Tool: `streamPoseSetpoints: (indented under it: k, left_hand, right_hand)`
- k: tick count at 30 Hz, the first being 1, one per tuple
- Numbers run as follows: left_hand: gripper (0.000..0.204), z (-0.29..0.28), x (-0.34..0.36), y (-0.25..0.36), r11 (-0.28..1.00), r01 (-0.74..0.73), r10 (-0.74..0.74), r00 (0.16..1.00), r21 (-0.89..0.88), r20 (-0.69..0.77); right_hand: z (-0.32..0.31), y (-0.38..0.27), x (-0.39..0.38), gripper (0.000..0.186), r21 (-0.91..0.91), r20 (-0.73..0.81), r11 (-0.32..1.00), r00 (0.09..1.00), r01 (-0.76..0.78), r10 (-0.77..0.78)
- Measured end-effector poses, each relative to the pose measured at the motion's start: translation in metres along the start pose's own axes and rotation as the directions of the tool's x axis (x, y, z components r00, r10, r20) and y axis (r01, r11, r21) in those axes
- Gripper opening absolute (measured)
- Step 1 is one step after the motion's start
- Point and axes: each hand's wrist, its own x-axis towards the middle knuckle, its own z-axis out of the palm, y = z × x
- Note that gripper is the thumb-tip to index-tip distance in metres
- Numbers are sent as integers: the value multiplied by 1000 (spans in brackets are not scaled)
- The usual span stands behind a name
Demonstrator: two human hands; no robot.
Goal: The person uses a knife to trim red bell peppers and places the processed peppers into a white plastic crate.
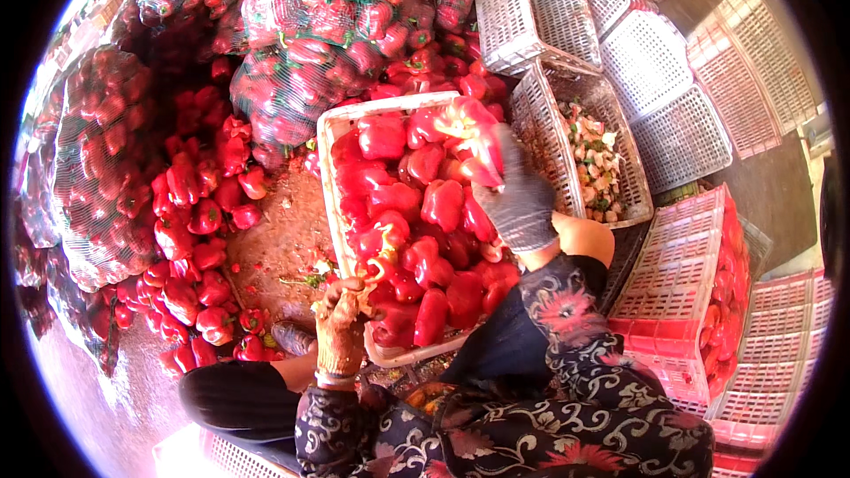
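Observation:
My right hand point(521, 197), in a dark grey glove and smeared by motion, is closed on a red bell pepper point(482, 146) at the far right corner of a pale plastic crate point(329, 177). Pale flesh shows at the pepper's opened end. Under it the crate is full of red bell peppers point(443, 204), some with pale insides showing. By the crate's near left corner is my left hand point(339, 329) in a tan, stained glove. Its fingers are curled around something small and pale that I cannot make out.
Loose red peppers point(181, 257) lie heaped on the floor at left, beside stuffed mesh sacks point(102, 168). A crate point(633, 173) of pale pepper cores stands to the right. Farther right are empty crates point(646, 62) and a pepper-filled red-and-white crate point(664, 292).

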Motion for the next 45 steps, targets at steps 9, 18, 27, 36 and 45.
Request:
streamPoseSetpoints:
  k: [9, 18, 27, 36, 45]
  left_hand:
    - [42, 20, 16, -16, 998, 36, -39, 997, -48, -60]
    - [85, 262, 102, -25, 989, -16, -72, 821, 148, 566]
    - [47, 90, 77, 16, 874, -60, 106, 992, 482, -67]
    - [39, -75, 69, 3, 899, -147, 342, 824, 413, -451]
    - [33, -167, 180, -7, 927, -115, 355, 580, 357, -733]
  right_hand:
    - [95, 112, -18, 71, -61, 570, 996, 817, -59, 84]
    - [98, 82, -40, 44, 177, -80, 950, 959, -256, 273]
    - [71, 77, 13, 31, 386, -28, 855, 922, -346, 386]
    - [183, 84, 37, 25, -98, 271, 989, 959, 112, -81]
    - [155, 93, 52, 32, -214, 333, 965, 917, -154, 220]
